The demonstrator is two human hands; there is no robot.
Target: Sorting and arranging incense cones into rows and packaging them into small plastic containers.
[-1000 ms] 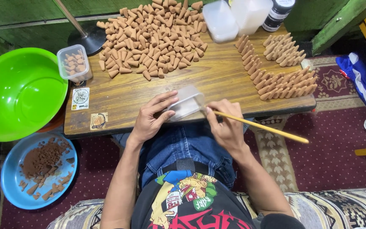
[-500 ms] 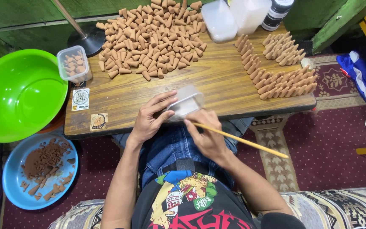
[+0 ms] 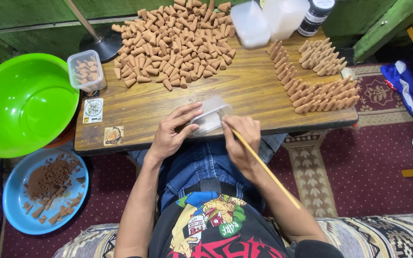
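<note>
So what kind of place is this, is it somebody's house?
Probably a small home workshop for handmade cones: a low wooden table on patterned red carpet, heaps of small brown clay-like cones, and a blue plastic plate of brown powder and broken cones.

Person wears a black short-sleeved T-shirt (image 3: pixel 216 229) with a bright cartoon print in yellow, green and red, blue denim jeans (image 3: pixel 201 165) with a dark belt at the waist, forearms bare, no gloves.

Clear plastic tub (image 3: pixel 210 116) tilted at table edge, thin wooden stick (image 3: pixel 264 167) angled
</note>
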